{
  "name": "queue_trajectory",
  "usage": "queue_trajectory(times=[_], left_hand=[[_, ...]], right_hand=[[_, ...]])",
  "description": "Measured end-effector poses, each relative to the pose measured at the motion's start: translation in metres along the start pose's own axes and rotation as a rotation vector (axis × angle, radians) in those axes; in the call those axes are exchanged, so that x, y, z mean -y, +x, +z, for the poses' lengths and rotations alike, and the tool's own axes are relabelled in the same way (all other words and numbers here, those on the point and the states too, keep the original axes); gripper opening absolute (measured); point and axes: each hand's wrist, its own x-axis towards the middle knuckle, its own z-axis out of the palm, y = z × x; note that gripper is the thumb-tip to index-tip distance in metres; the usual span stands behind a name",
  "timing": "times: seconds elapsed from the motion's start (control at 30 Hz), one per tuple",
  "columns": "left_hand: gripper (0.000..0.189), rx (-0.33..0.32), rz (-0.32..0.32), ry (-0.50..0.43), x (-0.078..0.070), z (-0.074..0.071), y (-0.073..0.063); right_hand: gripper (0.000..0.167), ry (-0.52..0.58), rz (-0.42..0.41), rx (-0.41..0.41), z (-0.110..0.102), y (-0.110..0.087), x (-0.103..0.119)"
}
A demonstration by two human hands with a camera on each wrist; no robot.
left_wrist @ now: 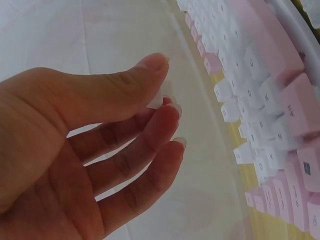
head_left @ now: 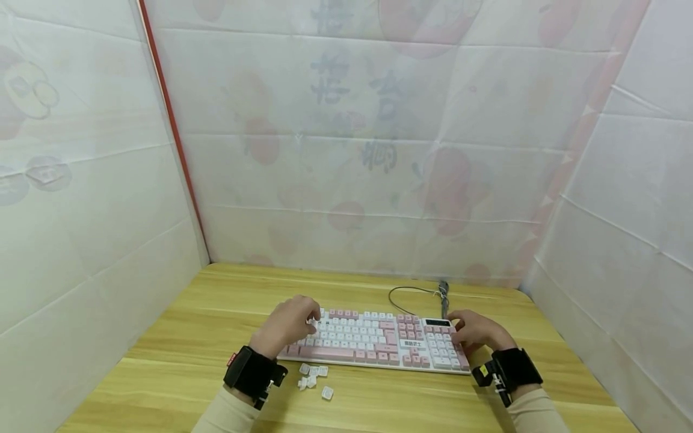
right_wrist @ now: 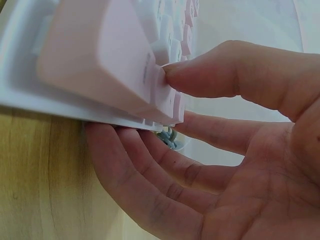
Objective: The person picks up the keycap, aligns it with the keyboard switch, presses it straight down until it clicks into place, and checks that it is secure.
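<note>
A pink and white keyboard (head_left: 346,352) lies on the wooden table. My left hand (head_left: 289,325) is over its upper left part, pinching a white keycap (left_wrist: 156,102) between thumb and fingertips; most of that cap is hidden behind the thumb. At the other end, my right hand (head_left: 476,331) grips the keyboard's right edge. Its thumb (right_wrist: 200,80) rests on the pink keys of the number pad, while the other fingers (right_wrist: 145,185) curl against the side and underside. Several loose white keycaps (head_left: 323,371) are scattered in front of the keyboard, below the left hand.
Behind the keyboard, a bundled grey cable (head_left: 444,294) lies with one loop spread to the left. The wooden table (head_left: 216,337) is enclosed by pale printed sheets (head_left: 346,180) at the back and both sides. A red strip (head_left: 172,120) runs down the back left corner.
</note>
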Motion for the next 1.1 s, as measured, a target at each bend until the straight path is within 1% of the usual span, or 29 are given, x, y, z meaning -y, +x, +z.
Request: queue_trajectory(times=[0.17, 0.27, 0.43, 0.63, 0.9, 1.1], left_hand=[[0.018, -0.021, -0.018, 0.025, 0.002, -0.001, 0.000], [0.018, -0.026, -0.015, 0.011, 0.003, -0.002, 0.000], [0.020, -0.015, -0.007, -0.011, 0.004, -0.002, 0.000], [0.019, -0.026, -0.024, 0.019, 0.009, 0.001, 0.005], [0.017, -0.019, -0.065, 0.040, 0.013, 0.001, 0.009], [0.016, -0.032, -0.056, 0.046, 0.016, -0.002, 0.012]], right_hand=[[0.070, 0.012, -0.004, -0.001, 0.000, -0.002, 0.002], [0.069, 0.012, -0.006, -0.004, 0.000, -0.003, 0.001], [0.069, 0.011, -0.003, -0.001, 0.000, -0.002, -0.001], [0.070, 0.015, -0.005, -0.005, 0.001, 0.001, -0.002], [0.069, 0.025, -0.005, 0.008, 0.003, 0.003, -0.004], [0.070, 0.009, -0.003, 0.003, 0.000, 0.003, -0.003]])
